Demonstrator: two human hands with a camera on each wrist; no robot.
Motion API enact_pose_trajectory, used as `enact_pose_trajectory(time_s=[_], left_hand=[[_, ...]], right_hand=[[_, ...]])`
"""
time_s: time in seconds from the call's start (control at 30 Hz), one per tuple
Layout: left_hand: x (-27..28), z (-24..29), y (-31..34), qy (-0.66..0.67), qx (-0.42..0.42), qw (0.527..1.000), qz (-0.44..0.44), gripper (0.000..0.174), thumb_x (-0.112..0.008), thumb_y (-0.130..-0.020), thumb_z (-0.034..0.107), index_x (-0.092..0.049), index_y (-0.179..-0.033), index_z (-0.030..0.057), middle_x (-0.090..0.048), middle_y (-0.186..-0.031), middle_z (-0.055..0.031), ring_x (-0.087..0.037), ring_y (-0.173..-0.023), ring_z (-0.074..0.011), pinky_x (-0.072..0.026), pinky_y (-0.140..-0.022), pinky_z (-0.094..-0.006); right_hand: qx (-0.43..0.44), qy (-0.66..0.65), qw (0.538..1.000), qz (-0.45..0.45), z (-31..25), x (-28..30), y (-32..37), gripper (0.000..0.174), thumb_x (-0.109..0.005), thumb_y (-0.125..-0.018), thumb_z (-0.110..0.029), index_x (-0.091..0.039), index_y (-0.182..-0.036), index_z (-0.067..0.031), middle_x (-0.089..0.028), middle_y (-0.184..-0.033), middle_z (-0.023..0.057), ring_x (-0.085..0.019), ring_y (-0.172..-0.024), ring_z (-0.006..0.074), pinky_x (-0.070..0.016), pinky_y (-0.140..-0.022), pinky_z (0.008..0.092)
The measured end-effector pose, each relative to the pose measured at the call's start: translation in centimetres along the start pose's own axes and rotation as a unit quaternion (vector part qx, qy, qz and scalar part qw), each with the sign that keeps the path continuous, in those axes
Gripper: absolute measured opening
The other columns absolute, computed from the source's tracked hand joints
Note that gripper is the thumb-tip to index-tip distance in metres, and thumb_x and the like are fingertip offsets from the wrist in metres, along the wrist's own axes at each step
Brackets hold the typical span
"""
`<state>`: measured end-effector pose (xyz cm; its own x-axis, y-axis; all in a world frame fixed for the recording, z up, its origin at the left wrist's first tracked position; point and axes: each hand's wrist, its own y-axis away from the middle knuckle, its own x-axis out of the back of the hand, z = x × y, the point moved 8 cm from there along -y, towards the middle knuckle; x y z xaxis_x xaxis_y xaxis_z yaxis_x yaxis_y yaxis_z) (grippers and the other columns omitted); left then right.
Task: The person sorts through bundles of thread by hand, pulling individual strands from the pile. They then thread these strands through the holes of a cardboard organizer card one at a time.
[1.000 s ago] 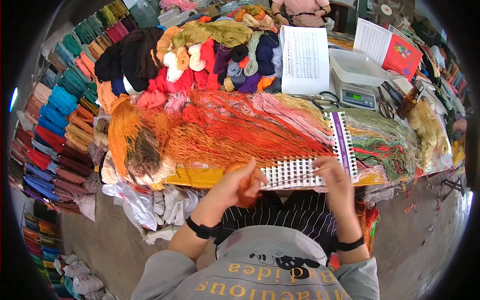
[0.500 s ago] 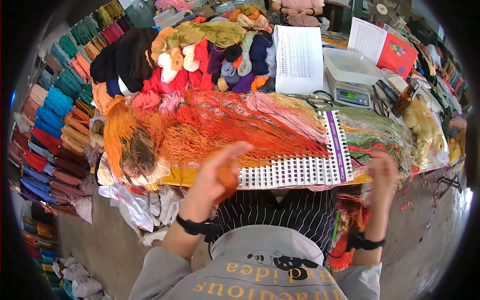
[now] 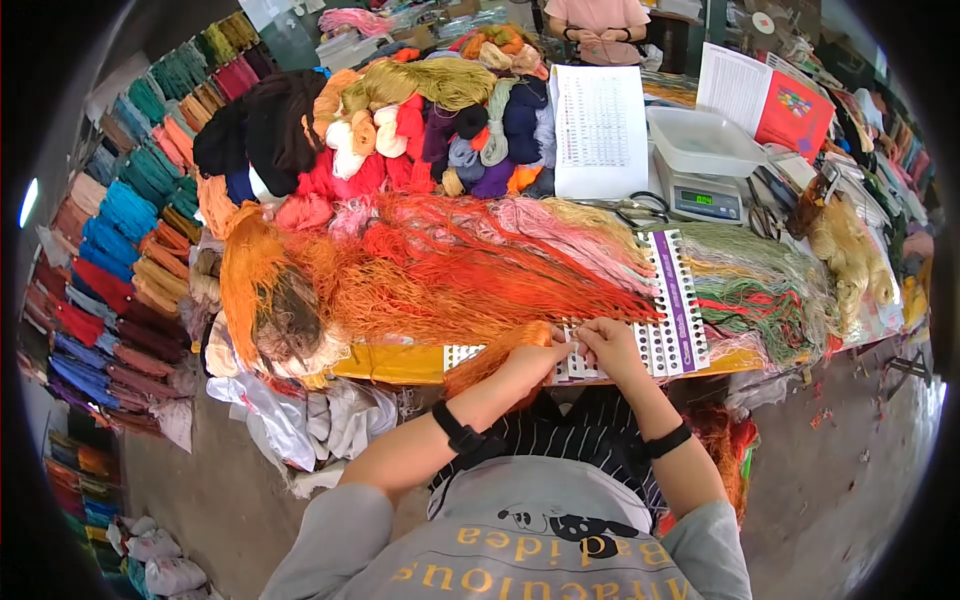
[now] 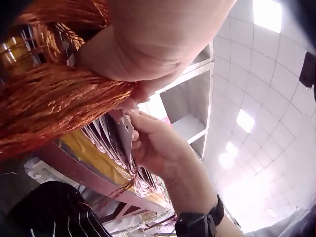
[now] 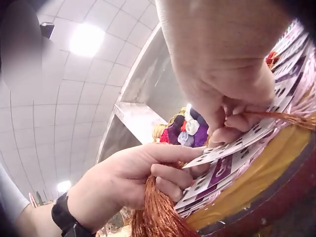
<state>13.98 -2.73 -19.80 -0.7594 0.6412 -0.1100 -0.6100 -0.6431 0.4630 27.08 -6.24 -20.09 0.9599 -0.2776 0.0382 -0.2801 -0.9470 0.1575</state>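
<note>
My left hand (image 3: 535,362) holds a hank of rust-orange thread (image 3: 490,362) that hangs down from its curled fingers. With thumb and fingers it also pinches one end of a white card with punched holes (image 5: 242,144). Close beside it my right hand (image 3: 612,350) pinches the same card along its edge, fingertips at the holes. A thin twisted rust strand (image 5: 291,118) runs from the right hand's fingers toward the right in the right wrist view. Beneath lie overlapping punched cards (image 3: 690,335) with purple bands, the threads knotted through their holes.
Loose red and orange threads (image 3: 450,270) spread behind the cards. Further back are piled yarn hanks (image 3: 430,85), a printed sheet (image 3: 600,130), scissors (image 3: 645,207) and a digital scale (image 3: 705,200). Hanging skeins (image 3: 120,210) line the left side. Another person (image 3: 600,20) is across the table.
The hands were near each other, then spread wide apart with the hank in the left. Now they have come together over the cards, both pinching one card.
</note>
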Motion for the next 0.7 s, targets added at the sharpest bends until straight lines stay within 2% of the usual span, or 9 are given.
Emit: enact_pose_trajectory(time_s=[0.03, 0.17, 0.33, 0.43, 0.5, 0.53, 0.6, 0.67, 0.7], left_hand=[[-0.1, 0.1, -0.2, 0.03, -0.029, 0.999, 0.009, 0.01, -0.061, -0.084, 0.013, -0.054, -0.09, 0.0087, -0.05, -0.067, 0.0021, -0.046, -0.054, -0.0056, -0.0356, -0.045, -0.0205], [0.0, 0.6, 0.2, 0.01, -0.039, 0.999, 0.026, 0.009, -0.057, -0.083, 0.013, -0.055, -0.091, 0.0084, -0.052, -0.067, 0.0012, -0.045, -0.051, -0.0062, -0.0346, -0.043, -0.0224], [0.9, 0.3, -0.5, 0.078, 0.022, 0.997, 0.016, 0.01, -0.052, -0.084, 0.015, -0.058, -0.088, 0.0076, -0.056, -0.067, -0.0004, -0.042, -0.046, -0.0082, -0.0327, -0.042, -0.025], [0.4, -0.3, -1.7, 0.029, 0.0, 0.999, -0.034, 0.013, -0.054, -0.085, 0.019, -0.061, -0.086, 0.0077, -0.057, -0.066, -0.0005, -0.043, -0.046, -0.0079, -0.034, -0.043, -0.0245], [0.7, -0.4, -1.1, -0.002, 0.024, 0.999, 0.03, 0.019, -0.055, -0.087, 0.026, -0.062, -0.085, 0.008, -0.056, -0.064, 0.0001, -0.043, -0.047, -0.0071, -0.035, -0.044, -0.0232], [1.1, -0.4, -0.8, 0.0, 0.025, 0.999, 0.032, 0.019, -0.055, -0.087, 0.026, -0.062, -0.085, 0.008, -0.056, -0.064, 0.0001, -0.043, -0.047, -0.0071, -0.035, -0.044, -0.0232], [2.5, -0.1, -0.2, -0.089, 0.021, 0.995, 0.046, 0.022, -0.058, -0.087, 0.029, -0.063, -0.087, 0.0084, -0.056, -0.064, 0.0013, -0.043, -0.047, -0.006, -0.0351, -0.043, -0.0211], [4.7, 2.8, 1.6, 0.028, -0.059, 0.996, 0.065, 0.015, -0.062, -0.085, 0.022, -0.064, -0.092, 0.0091, -0.061, -0.07, 0.0015, -0.041, -0.047, -0.0034, -0.0314, -0.041, -0.0182], [4.6, 4.1, 3.3, 0.201, -0.027, 0.979, 0.009, 0.014, -0.062, -0.084, 0.017, -0.063, -0.095, 0.008, -0.063, -0.074, 0.0008, -0.039, -0.046, -0.0015, -0.0294, -0.04, -0.0171]], right_hand=[[0.0, 0.001, 1.0, 0.004, 0.0, 0.0, 0.0, 0.012, -0.057, -0.087, -0.01, -0.06, -0.085, 0.0021, -0.057, -0.062, 0.003, -0.05, -0.048, 0.0066, -0.0395, -0.044, 0.0204], [0.021, 0.063, 0.997, 0.046, 0.0, 0.5, 0.0, 0.017, -0.06, -0.084, -0.016, -0.064, -0.084, 0.0008, -0.062, -0.062, 0.0045, -0.054, -0.049, 0.0097, -0.0413, -0.048, 0.0247], [0.016, 0.102, 0.994, 0.032, -0.6, 0.0, 0.1, 0.02, -0.063, -0.081, -0.02, -0.064, -0.084, 0.0004, -0.062, -0.062, 0.0045, -0.057, -0.054, 0.0102, -0.0426, -0.051, 0.0254], [-0.009, 0.054, 0.999, 0.0, -0.4, -0.1, -0.6, 0.02, -0.064, -0.081, -0.019, -0.063, -0.082, 0.0014, -0.062, -0.062, 0.0044, -0.057, -0.055, 0.0091, -0.043, -0.051, 0.0255], [-0.027, 0.023, 0.999, -0.026, -0.3, -0.4, -0.5, 0.021, -0.064, -0.081, -0.019, -0.062, -0.08, 0.0017, -0.061, -0.061, 0.0043, -0.056, -0.055, 0.0087, -0.0432, -0.051, 0.0255], [-0.028, 0.014, 0.999, -0.025, -0.5, -0.4, -0.3, 0.02, -0.063, -0.081, -0.019, -0.062, -0.079, 0.0007, -0.061, -0.061, 0.004, -0.056, -0.055, 0.0089, -0.0434, -0.051, 0.0256], [-0.029, 0.005, 0.999, -0.026, -0.4, -0.4, -0.4, 0.019, -0.063, -0.081, -0.019, -0.062, -0.078, -0.0004, -0.061, -0.061, 0.0038, -0.057, -0.055, 0.009, -0.0437, -0.052, 0.0256], [-0.026, 0.169, 0.985, -0.023, 0.2, -0.2, -0.3, 0.018, -0.063, -0.079, -0.022, -0.063, -0.078, -0.0033, -0.061, -0.062, 0.0036, -0.058, -0.056, 0.0111, -0.0446, -0.053, 0.0271], [-0.006, 0.206, 0.978, -0.015, -0.1, -0.1, -0.2, 0.019, -0.063, -0.078, -0.024, -0.064, -0.079, -0.0058, -0.062, -0.063, 0.0035, -0.059, -0.057, 0.0131, -0.0452, -0.055, 0.0285]])
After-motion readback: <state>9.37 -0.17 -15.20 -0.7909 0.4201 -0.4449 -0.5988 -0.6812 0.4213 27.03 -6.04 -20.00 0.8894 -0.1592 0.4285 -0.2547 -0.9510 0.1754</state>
